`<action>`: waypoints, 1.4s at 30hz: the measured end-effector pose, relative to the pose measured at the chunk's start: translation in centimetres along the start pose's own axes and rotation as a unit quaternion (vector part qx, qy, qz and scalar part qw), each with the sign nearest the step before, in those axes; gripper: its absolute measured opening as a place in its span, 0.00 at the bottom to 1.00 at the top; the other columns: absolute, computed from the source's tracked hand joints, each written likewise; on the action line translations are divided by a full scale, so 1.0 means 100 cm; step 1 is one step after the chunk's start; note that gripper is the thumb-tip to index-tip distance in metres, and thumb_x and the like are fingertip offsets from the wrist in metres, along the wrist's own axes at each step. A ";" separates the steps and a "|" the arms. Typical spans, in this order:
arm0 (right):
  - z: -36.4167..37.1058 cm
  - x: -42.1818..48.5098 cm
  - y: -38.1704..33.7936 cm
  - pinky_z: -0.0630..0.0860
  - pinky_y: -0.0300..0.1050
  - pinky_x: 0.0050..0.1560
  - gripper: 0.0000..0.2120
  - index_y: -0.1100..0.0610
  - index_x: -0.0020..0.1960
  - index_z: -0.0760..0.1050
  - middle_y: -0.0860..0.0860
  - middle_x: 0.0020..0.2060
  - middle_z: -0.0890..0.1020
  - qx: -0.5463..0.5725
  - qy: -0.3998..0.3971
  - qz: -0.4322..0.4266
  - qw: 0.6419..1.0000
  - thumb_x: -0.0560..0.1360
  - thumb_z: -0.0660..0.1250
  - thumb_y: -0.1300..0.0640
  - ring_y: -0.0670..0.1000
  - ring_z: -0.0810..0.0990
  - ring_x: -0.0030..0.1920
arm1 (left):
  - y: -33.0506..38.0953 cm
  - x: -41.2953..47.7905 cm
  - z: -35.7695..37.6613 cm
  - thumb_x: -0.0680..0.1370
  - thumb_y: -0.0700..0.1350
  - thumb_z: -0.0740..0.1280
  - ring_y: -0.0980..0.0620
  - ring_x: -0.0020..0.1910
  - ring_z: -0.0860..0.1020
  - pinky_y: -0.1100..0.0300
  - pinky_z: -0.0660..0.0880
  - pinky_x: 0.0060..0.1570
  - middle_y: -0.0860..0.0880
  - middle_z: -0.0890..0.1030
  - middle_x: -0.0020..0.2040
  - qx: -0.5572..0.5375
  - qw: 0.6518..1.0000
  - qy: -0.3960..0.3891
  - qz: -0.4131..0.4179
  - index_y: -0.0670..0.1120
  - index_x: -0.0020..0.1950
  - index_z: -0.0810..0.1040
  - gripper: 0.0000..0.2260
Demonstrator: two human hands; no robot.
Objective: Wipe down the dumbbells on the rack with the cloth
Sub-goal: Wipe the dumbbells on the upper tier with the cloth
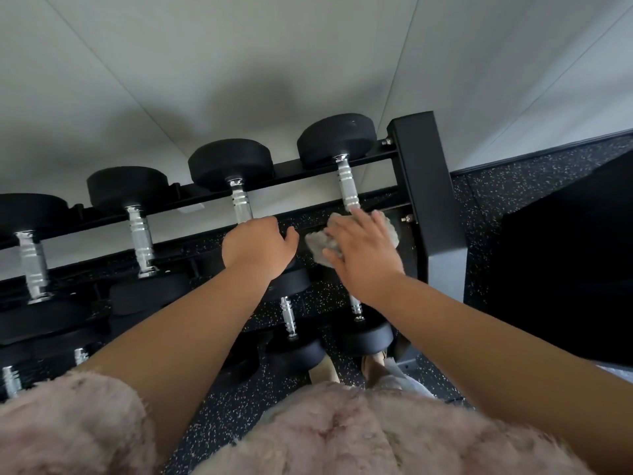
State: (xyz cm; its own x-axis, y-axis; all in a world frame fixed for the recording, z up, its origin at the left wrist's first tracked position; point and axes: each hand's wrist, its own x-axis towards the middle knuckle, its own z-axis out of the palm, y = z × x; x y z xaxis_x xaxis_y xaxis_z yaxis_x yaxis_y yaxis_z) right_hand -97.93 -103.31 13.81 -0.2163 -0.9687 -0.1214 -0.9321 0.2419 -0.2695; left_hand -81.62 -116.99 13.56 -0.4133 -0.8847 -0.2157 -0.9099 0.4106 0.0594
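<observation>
- Presses bunched grey cloth (318, 246) with right hand (363, 250), fingers straight and spread, onto near end of rightmost dumbbell (346, 181) on top tier of black rack (423, 173).
- Grips handle of neighbouring dumbbell (229, 162) with left hand (255, 246), fingers curled round it, just left of cloth.
- Leaves cloth edges showing beside palm and past fingertips.

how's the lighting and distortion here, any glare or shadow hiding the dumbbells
Head view: the wide-angle lens tilts and bows the rack; soft shadows fall on the wall; the chrome handles glint without washing out; the lower dumbbells sit in deep shade; right hand and cloth look slightly soft.
</observation>
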 end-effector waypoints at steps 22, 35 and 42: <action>-0.001 -0.015 0.031 0.61 0.54 0.79 0.21 0.51 0.78 0.63 0.48 0.75 0.67 0.269 0.048 0.158 0.949 0.86 0.57 0.49 0.53 0.60 0.79 | 0.000 0.000 -0.005 0.80 0.60 0.61 0.50 0.35 0.77 0.54 0.79 0.39 0.54 0.79 0.36 -0.026 0.999 -0.019 0.005 0.51 0.42 0.77 0.15; -0.008 -0.006 -0.015 0.51 0.60 0.82 0.24 0.51 0.80 0.62 0.48 0.77 0.64 0.119 -0.008 0.147 0.982 0.85 0.56 0.47 0.58 0.50 0.82 | -0.001 0.002 0.000 0.80 0.61 0.60 0.48 0.36 0.78 0.54 0.79 0.40 0.53 0.78 0.36 -0.016 1.000 -0.015 0.002 0.51 0.43 0.76 0.16; -0.021 0.017 0.017 0.77 0.54 0.63 0.20 0.56 0.65 0.74 0.55 0.61 0.79 0.186 0.004 0.231 0.955 0.85 0.54 0.43 0.57 0.76 0.68 | -0.003 0.001 0.000 0.79 0.62 0.58 0.49 0.35 0.78 0.52 0.80 0.41 0.53 0.78 0.36 -0.023 1.000 -0.011 0.005 0.51 0.42 0.76 0.17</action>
State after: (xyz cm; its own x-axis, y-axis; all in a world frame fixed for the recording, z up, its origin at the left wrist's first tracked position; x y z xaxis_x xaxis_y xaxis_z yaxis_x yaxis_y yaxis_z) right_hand -100.52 -104.70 15.15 -0.5836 -0.7536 -0.3025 -0.5688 0.6453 -0.5100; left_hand -81.40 -117.22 13.53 -0.4211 -0.8756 -0.2366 -0.9070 0.4077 0.1055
